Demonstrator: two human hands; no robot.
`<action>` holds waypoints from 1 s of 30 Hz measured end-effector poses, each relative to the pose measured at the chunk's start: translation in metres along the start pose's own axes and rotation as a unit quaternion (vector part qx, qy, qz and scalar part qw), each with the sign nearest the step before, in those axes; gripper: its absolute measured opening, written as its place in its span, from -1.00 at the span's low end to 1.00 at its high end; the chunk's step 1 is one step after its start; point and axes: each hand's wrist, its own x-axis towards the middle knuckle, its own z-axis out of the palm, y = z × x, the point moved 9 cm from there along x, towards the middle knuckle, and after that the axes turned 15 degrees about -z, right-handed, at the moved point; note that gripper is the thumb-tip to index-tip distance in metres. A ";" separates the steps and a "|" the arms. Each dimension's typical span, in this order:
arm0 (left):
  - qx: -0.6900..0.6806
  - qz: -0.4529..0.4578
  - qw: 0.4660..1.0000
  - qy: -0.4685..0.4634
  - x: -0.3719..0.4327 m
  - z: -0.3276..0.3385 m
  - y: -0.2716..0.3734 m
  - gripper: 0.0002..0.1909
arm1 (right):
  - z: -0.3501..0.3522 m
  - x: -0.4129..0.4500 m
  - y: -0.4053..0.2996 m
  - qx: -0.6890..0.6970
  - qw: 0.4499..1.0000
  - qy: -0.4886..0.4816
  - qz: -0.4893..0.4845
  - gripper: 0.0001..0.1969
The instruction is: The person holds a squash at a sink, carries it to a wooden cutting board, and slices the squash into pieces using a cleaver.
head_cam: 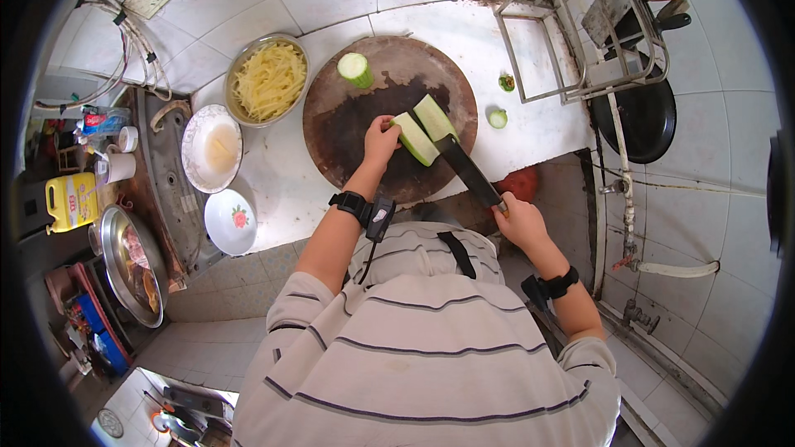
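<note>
On the round wooden chopping board (335, 136) lie two lengthwise halves of a pale green squash, cut faces up. My left hand (381, 141) has its fingertips at the upper end of the left squash half (416, 140). My right hand (520, 218) grips the handle of a dark-bladed kitchen knife (471, 172); the blade's tip is by the lower end of the right squash half (435, 117). A shorter squash piece (356, 71) stands upright near the board's far edge. Right of the board, a cut squash end (497, 118) and a small stem end (506, 82) lie on the white counter.
Left of the board are a metal bowl of yellow strips (235, 99), a patterned bowl of cloudy liquid (188, 164) and a flowered white bowl (217, 230). A metal wire rack (577, 68) with cleavers juts over the counter's right side, beside a black pan (646, 130).
</note>
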 end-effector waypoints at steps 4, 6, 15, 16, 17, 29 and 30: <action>-0.004 0.047 0.999 0.017 0.000 -0.008 -0.003 -0.60 | -0.004 0.014 -0.014 0.034 0.999 0.040 -0.006 -0.78; -0.006 0.070 0.997 0.016 -0.002 -0.008 -0.003 -0.59 | -0.004 0.024 -0.021 0.030 0.998 0.048 -0.015 -0.78; -0.121 0.048 0.991 0.039 -0.004 -0.017 -0.016 -0.59 | 0.006 0.069 -0.042 0.037 0.995 0.078 -0.046 -0.79; -0.129 0.052 0.990 0.031 -0.004 -0.016 -0.017 -0.60 | 0.007 0.072 -0.044 0.040 0.995 0.081 -0.050 -0.78; -0.137 0.055 0.989 0.023 -0.004 -0.015 -0.017 -0.60 | 0.008 0.075 -0.045 0.039 0.995 0.080 -0.051 -0.78; -0.135 0.053 0.988 0.050 -0.012 -0.016 -0.013 -0.71 | 0.012 0.091 -0.058 0.013 0.994 0.092 -0.065 -0.81; -0.136 0.053 0.988 0.051 -0.011 -0.017 -0.014 -0.71 | 0.012 0.091 -0.060 0.013 0.994 0.090 -0.065 -0.81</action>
